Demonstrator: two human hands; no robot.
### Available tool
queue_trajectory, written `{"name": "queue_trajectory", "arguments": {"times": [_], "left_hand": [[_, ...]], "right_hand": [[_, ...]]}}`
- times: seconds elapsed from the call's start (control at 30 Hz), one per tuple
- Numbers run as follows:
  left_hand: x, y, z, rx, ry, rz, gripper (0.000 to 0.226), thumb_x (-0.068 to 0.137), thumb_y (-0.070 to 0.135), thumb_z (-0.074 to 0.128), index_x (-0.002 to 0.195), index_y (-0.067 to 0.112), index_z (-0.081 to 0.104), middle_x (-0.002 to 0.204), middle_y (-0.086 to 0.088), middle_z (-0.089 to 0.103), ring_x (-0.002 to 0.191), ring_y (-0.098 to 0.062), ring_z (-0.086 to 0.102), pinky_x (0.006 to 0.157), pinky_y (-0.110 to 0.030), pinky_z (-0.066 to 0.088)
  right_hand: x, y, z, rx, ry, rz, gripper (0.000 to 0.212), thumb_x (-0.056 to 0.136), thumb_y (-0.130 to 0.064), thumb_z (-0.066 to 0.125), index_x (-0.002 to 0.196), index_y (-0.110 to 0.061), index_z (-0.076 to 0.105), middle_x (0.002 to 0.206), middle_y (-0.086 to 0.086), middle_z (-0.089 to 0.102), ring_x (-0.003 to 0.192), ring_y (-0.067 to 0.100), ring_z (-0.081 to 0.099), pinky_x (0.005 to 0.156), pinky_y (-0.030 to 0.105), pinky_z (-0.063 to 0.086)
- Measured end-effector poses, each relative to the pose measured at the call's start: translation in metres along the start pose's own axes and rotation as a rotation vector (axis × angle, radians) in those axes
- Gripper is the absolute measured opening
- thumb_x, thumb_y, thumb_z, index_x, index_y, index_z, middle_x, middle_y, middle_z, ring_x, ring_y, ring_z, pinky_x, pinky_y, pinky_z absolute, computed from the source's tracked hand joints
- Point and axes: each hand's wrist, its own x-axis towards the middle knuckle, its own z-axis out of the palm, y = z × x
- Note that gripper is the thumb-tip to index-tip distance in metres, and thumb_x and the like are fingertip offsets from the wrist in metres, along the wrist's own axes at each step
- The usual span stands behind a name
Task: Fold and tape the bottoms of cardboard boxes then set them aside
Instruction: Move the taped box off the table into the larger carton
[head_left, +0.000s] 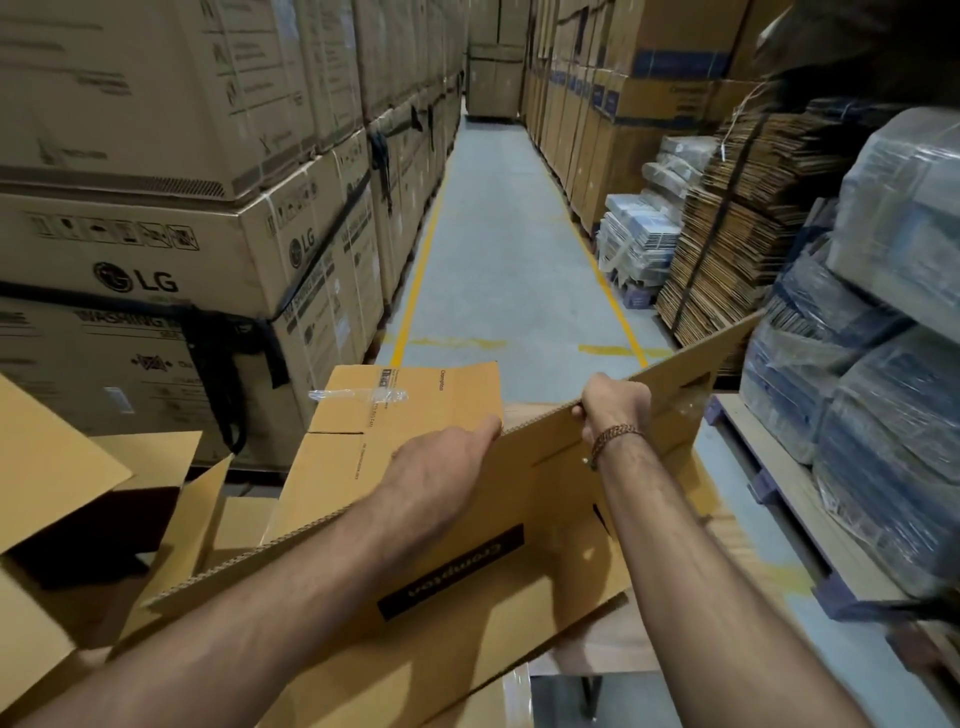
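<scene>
Cardboard box, "Crompton" label; left hand, right hand both grip top edge.

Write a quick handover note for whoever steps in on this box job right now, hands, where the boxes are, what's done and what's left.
Left hand: grips the top edge of the cardboard box in front.
Right hand: grips the same edge further right, by the raised flap.
The box is held up, its printed label upside down; the taping of its bottom is not visible.
Beyond it stands a taped box with clear tape across its seam. More open boxes sit to the left.
Done: at least one box taped.
Left: probably fold and tape this box's bottom, then set it aside.
</scene>
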Motion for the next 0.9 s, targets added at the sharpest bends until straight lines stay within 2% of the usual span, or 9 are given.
{"name": "queue_trajectory", "arguments": {"times": [0.1,0.17,0.3,0.43,0.6,0.7,0.77,0.83,0.9], "left_hand": [[-0.006,0.011,-0.013,0.014,0.114,-0.062,0.038,0.106,0.014,0.056,0.136,0.030,0.039,0.083,0.006,0.060,0.066,-0.004,0.057,0.051,-0.021,0.049],[-0.007,0.022,-0.031,0.024,0.192,-0.136,0.031,0.107,0.018,0.054,0.134,0.029,0.044,0.078,0.008,0.055,0.063,-0.003,0.052,0.049,-0.022,0.042],[-0.016,0.038,-0.072,-0.017,0.300,-0.219,0.024,0.109,0.035,0.047,0.133,0.032,0.048,0.081,0.009,0.058,0.067,-0.010,0.058,0.058,-0.030,0.055],[-0.031,0.053,-0.113,-0.081,0.387,-0.266,0.029,0.110,0.042,0.043,0.137,0.034,0.046,0.087,0.006,0.061,0.067,-0.009,0.061,0.055,-0.029,0.057],[-0.054,0.071,-0.159,-0.179,0.529,-0.316,0.037,0.109,0.040,0.051,0.145,0.037,0.048,0.109,0.009,0.061,0.075,-0.004,0.056,0.055,-0.025,0.045],[-0.070,0.068,-0.179,-0.270,0.606,-0.338,0.037,0.106,0.041,0.058,0.143,0.040,0.052,0.129,0.005,0.066,0.101,-0.014,0.062,0.081,-0.038,0.056],[-0.083,0.062,-0.189,-0.352,0.646,-0.347,0.035,0.104,0.041,0.061,0.138,0.039,0.056,0.134,0.005,0.066,0.116,-0.022,0.063,0.100,-0.051,0.053],[-0.093,0.056,-0.194,-0.443,0.657,-0.359,0.034,0.103,0.039,0.062,0.137,0.035,0.060,0.133,0.005,0.066,0.119,-0.022,0.062,0.102,-0.050,0.052],[-0.102,0.052,-0.195,-0.517,0.663,-0.377,0.035,0.104,0.037,0.061,0.138,0.032,0.060,0.132,0.005,0.065,0.118,-0.021,0.062,0.102,-0.051,0.052]], "right_hand": [[-0.003,-0.012,-0.003,0.111,-0.195,-0.054,0.037,0.094,-0.026,0.061,0.121,-0.001,0.060,0.091,0.007,0.063,0.048,0.011,0.062,0.052,0.030,0.055],[-0.002,-0.012,-0.011,0.180,-0.351,-0.074,0.063,0.099,-0.043,0.060,0.149,-0.009,0.045,0.109,0.003,0.059,0.078,0.018,0.069,0.059,0.033,0.060],[0.012,0.023,-0.038,0.087,-0.464,-0.043,0.071,0.097,-0.070,0.049,0.149,-0.022,0.046,0.110,-0.013,0.056,0.106,0.027,0.068,0.062,0.034,0.058],[0.019,0.078,-0.064,-0.002,-0.566,0.134,0.097,0.082,-0.087,0.052,0.150,-0.018,0.048,0.113,-0.003,0.060,0.100,0.026,0.065,0.076,0.040,0.054],[0.021,0.092,-0.092,-0.267,-0.371,0.013,0.111,0.079,-0.084,0.060,0.160,-0.016,0.027,0.157,0.020,0.037,0.142,0.040,0.041,0.116,0.050,0.038],[0.030,0.095,-0.115,-0.064,-0.433,0.118,0.142,0.052,-0.097,0.068,0.161,-0.019,0.021,0.156,0.013,0.041,0.135,0.033,0.051,0.107,0.047,0.047],[0.034,0.099,-0.128,0.148,-0.598,0.221,0.128,0.048,-0.093,0.073,0.149,-0.019,0.045,0.139,0.008,0.063,0.118,0.028,0.066,0.091,0.045,0.057],[0.034,0.099,-0.137,0.335,-0.794,0.318,0.084,0.076,-0.073,0.073,0.138,-0.017,0.063,0.125,0.013,0.073,0.114,0.032,0.071,0.095,0.051,0.058],[0.032,0.095,-0.142,0.445,-0.876,0.370,0.064,0.088,-0.056,0.074,0.133,-0.012,0.069,0.126,0.016,0.072,0.116,0.035,0.070,0.102,0.056,0.054]]}}
